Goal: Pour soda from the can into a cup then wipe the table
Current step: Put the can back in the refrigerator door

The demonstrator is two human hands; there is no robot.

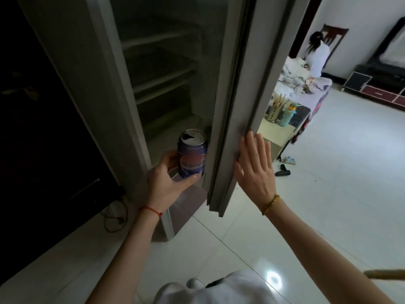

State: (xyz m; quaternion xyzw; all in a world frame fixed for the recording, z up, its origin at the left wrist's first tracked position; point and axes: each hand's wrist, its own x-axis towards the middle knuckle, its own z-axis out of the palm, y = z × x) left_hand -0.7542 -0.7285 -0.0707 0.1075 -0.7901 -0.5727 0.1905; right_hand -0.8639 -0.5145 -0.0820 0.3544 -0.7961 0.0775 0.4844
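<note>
Your left hand point(168, 183) grips the blue aluminium soda can point(192, 153), thumb curled across its lower front and fingers wrapped round its far side. The can stands upright, its top already opened, held just in front of the lower edge of the open grey refrigerator point(162, 69), whose white wire shelves point(160, 81) sit in the dim interior.

Your right hand point(254, 167) lies flat with straight fingers pressed against the outer edge of the grey refrigerator door point(236, 95), holding nothing. A red string point(151, 210) circles your left wrist and a beaded bracelet point(270, 204) your right.

Beyond the door, a pale yellow side table point(277, 131) carries a metal holder of chopsticks point(274, 113) and a light blue bottle point(286, 116) near its back edge. Another person point(317, 55) sits further off. The floor point(328, 194) is glossy white tile.
</note>
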